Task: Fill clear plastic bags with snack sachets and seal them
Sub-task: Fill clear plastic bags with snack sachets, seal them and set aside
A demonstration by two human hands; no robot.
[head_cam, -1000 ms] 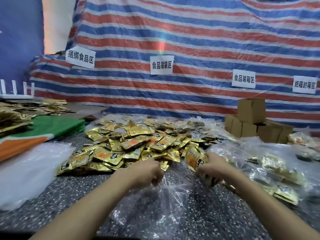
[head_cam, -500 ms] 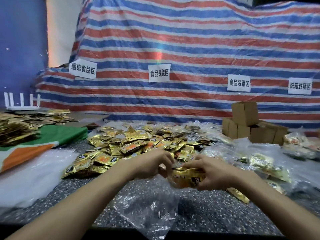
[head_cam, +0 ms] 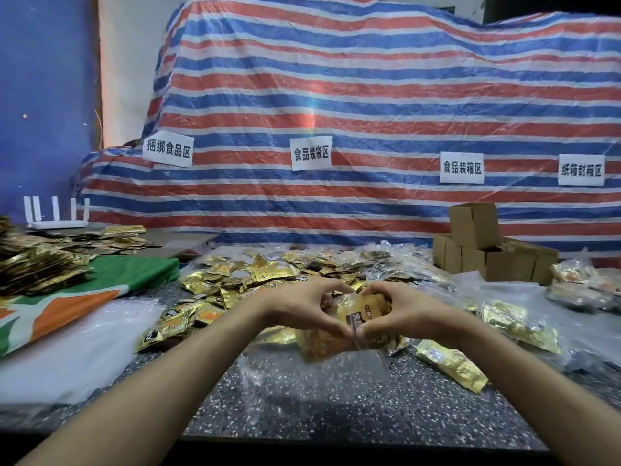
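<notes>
Far-left heap: we see a second heap of gold sachets [head_cam: 37, 267] on a green and orange cloth [head_cam: 134, 274], well away from the hands.
White film: a pale plastic sheet [head_cam: 67, 344] covers the table's near left part, running up to the front edge.
Sachet pile [head_cam: 262, 274]: loose gold packets spread behind and left of the hands, the nearest ones just beside the left wrist.
Left hand [head_cam: 295, 307]: its fingers are curled over the top of the clear bag [head_cam: 322, 344], and the thumb presses in from below, meeting the other thumb.
Clear bag: we find it between both hands, just above the table [head_cam: 336, 422], with gold and orange sachets inside. We cannot tell whether the mouth is closed.
Right hand [head_cam: 406, 311]: its fingers are bent round the bag's right side, clamped on it and mirroring the left hand.
Loose sachet [head_cam: 450, 368]: lies flat just right of the right wrist.
Filled bags [head_cam: 517, 321]: crowd the right side, near the forearm.
Cardboard boxes [head_cam: 477, 250]: stacked at the back right.
Open room: we see bare speckled tabletop between the forearms, down to the front edge, with some crumpled clear film [head_cam: 268, 378] on it.
</notes>
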